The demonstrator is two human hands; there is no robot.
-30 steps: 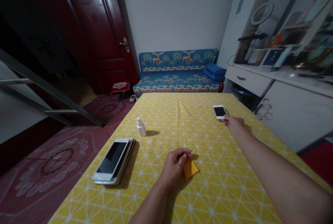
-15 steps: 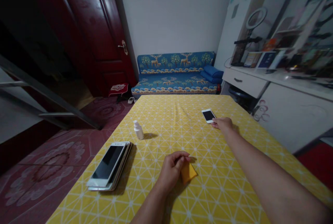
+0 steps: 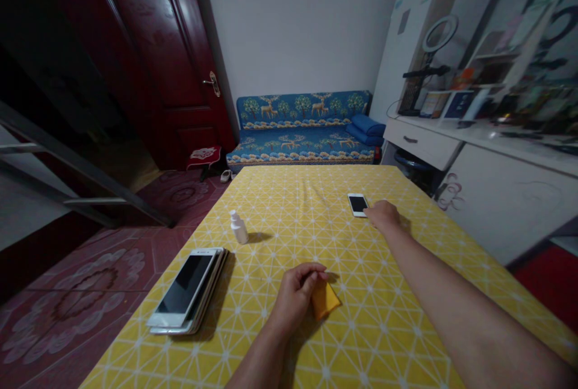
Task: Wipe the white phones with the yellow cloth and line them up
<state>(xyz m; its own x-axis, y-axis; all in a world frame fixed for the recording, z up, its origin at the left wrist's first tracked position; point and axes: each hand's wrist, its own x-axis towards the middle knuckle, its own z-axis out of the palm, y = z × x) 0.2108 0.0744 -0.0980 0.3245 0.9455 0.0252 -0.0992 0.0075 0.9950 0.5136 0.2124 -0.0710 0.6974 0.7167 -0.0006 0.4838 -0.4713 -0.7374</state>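
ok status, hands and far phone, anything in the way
Left hand pinching orange cloth. Right hand touching far phone, screen up. Bottle, phone stack left of both hands.

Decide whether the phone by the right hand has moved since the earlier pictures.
Yes: the phone has moved left across the tablecloth, closer to the white bottle.

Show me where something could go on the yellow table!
Bare tablecloth lies between the bottle and the lone phone, and beyond them toward the sofa. It's crowded by the phone stack, and where the left hand holds orange cloth.
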